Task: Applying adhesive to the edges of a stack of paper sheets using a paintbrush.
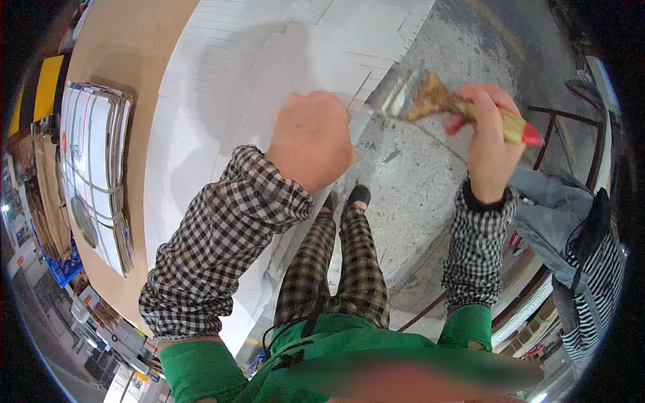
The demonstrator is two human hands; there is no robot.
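My right hand [492, 144] grips a wide flat brush [433, 99] by its yellowish handle with a red end. Its bristle end points left toward the edge of the white sheets and is blurred by motion. My left hand [312, 142] is closed in a fist over the white sheets [235, 87], back of the hand up. The curled fingers are hidden, so I cannot see what they hold, if anything. The sheets are overlapped in stepped layers with slit-like cuts along their edges, on a tan table or board [134, 54].
A string-tied bundle of flat printed cardboard [94, 174] lies on the tan surface at the left. Beyond it stand brown cardboard and a blue crate [64, 269]. Grey clothing [561, 208] and a striped garment hang at the right near a dark metal frame. Concrete floor [403, 174] lies below.
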